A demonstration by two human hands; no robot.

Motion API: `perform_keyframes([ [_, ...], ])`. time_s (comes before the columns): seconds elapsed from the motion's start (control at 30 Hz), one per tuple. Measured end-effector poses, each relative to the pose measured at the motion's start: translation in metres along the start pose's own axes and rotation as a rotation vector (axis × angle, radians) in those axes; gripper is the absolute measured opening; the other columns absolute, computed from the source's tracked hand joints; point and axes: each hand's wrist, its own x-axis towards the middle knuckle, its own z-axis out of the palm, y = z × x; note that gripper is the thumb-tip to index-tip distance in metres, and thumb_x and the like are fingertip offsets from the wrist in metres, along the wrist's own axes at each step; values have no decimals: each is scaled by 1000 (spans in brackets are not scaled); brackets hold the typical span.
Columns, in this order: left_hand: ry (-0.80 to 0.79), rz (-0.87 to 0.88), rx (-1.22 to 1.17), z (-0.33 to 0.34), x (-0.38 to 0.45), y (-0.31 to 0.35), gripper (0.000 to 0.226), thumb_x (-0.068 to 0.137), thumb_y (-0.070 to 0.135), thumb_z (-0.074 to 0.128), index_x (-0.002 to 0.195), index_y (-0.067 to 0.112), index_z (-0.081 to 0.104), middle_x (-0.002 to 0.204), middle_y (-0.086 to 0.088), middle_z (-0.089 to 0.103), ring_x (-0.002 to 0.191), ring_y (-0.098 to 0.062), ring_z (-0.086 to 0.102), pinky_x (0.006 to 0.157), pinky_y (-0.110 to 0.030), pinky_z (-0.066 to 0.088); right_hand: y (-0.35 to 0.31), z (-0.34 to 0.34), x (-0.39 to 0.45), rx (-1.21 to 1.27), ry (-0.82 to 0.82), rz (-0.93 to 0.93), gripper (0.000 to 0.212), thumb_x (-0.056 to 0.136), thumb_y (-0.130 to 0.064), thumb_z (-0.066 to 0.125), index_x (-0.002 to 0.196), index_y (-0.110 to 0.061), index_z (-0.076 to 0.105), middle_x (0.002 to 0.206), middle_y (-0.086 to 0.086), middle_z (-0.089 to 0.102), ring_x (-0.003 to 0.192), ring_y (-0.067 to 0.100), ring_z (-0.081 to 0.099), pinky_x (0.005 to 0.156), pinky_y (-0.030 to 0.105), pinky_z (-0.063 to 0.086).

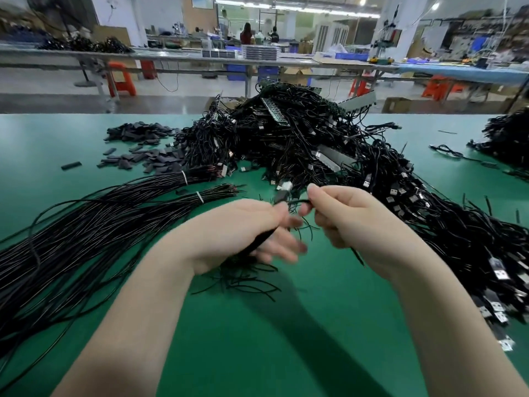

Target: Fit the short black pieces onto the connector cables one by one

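The left hand [252, 224] grips a bunch of thin black cables [257, 243], fingers blurred. The right hand [337, 216] pinches one black connector cable [296, 202] between the two hands. Beyond them on the green bench [286, 339] lies a heap of black connector cables [300, 138]; short black sleeve pieces [143, 150] lie beyond the left hand.

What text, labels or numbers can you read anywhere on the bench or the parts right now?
None can be read.
Connector cables: metal plugs show no legible marking.
Short black pieces: plain, no print visible.
Green circuit strip on the pile: any marking too small to read.
Background wall picture: too blurred to read.
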Motion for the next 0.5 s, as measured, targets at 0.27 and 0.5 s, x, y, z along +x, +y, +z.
perform_keyframes([
  [0.27,177,300,-864,5,7,15,31,99,34,38,98,15,63,81,4,73,76,-12,71,73,-24,58,-3,33,-7,51,-314,-4,40,102,-37,41,72,-18,62,53,-6,39,46,11,32,47,24,26],
  [0.5,170,209,-776,17,10,11,35,103,39,34,77,22,49,55,10,45,56,-10,56,64,-24,47,3,36,-1,82,-156,-125,13,87,-39,60,82,-27,61,79,-6,55,75,7,51,73,27,45],
])
